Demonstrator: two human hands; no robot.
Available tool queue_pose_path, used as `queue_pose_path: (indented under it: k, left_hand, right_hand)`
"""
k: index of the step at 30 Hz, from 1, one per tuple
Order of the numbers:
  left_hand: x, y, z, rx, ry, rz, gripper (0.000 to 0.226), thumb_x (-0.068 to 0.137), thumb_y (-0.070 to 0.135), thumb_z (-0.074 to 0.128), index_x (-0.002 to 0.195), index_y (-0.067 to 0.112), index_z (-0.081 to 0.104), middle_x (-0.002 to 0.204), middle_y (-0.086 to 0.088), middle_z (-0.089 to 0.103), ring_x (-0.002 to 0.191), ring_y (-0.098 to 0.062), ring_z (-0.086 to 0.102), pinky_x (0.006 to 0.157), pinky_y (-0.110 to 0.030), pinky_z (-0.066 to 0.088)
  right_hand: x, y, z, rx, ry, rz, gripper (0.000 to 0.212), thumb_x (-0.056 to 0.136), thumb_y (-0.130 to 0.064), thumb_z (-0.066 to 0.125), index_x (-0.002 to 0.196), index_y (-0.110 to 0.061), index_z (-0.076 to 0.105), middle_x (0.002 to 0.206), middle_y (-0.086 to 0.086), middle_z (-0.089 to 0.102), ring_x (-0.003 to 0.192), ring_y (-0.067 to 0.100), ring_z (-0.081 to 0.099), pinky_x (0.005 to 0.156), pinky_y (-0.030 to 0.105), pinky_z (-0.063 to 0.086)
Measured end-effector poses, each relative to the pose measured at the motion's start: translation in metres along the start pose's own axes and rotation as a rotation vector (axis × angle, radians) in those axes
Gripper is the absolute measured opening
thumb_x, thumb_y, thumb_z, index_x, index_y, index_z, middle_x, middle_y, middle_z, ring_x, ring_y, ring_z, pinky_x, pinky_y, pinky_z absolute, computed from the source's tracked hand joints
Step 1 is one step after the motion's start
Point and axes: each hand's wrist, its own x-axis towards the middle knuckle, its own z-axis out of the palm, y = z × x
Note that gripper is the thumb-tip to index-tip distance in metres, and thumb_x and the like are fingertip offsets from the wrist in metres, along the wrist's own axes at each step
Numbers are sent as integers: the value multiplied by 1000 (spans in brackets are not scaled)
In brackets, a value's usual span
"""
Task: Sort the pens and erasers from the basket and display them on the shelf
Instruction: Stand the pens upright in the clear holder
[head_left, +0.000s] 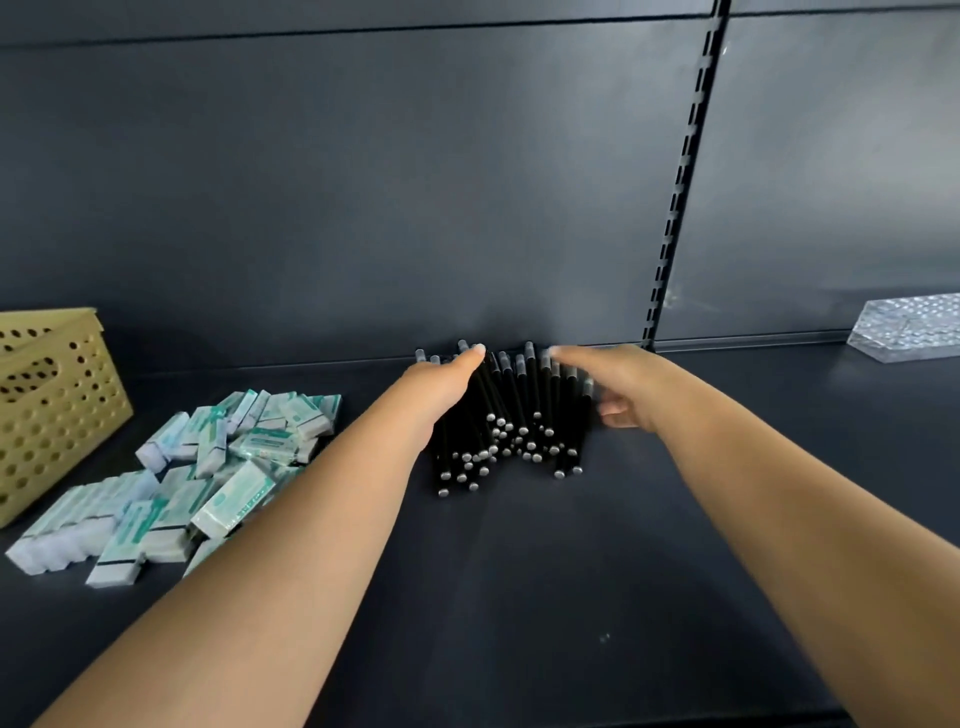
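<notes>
While lying heaped on shelf (519, 597) against the back panel, pens (511, 415) being flanked: left hand (441, 382) pressing pile's left side, fingers straight; right hand (608, 379) reaching over right side, fingers blurred, extended, thumb curled, gripping nothing. Erasers (208, 467) lying piled left, beside basket (52, 405).

Dark grey back panel (363, 182), slotted metal upright (680, 182), soft reflected light
</notes>
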Motion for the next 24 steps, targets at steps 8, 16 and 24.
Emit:
queue_pose_path:
  k: [8, 16, 24]
  left_hand:
    - [20, 14, 7, -49, -32, -112, 75, 90, 51, 48, 148, 16, 13, 156, 5, 7, 142, -18, 13, 112, -37, 15]
    - [33, 18, 24, -114, -25, -203, 79, 84, 56, 54, 143, 12, 28, 149, -7, 31, 134, -29, 32, 106, -41, 29]
    - [35, 12, 27, -133, -12, -223, 84, 75, 66, 56, 137, 12, 41, 139, -10, 46, 124, -34, 45, 103, -47, 37]
  right_hand:
    - [12, -20, 10, 176, -175, 129, 31, 84, -39, 62, 94, -11, 56, 83, 7, 59, 70, 20, 58, 67, 34, 48]
    - [26, -25, 13, 214, -205, 146, 37, 81, -48, 62, 91, -13, 57, 88, 6, 64, 76, 20, 63, 59, 31, 49]
    - [28, -16, 25, 231, -229, 126, 50, 78, -57, 60, 104, -14, 65, 101, 6, 68, 85, 19, 64, 68, 28, 48]
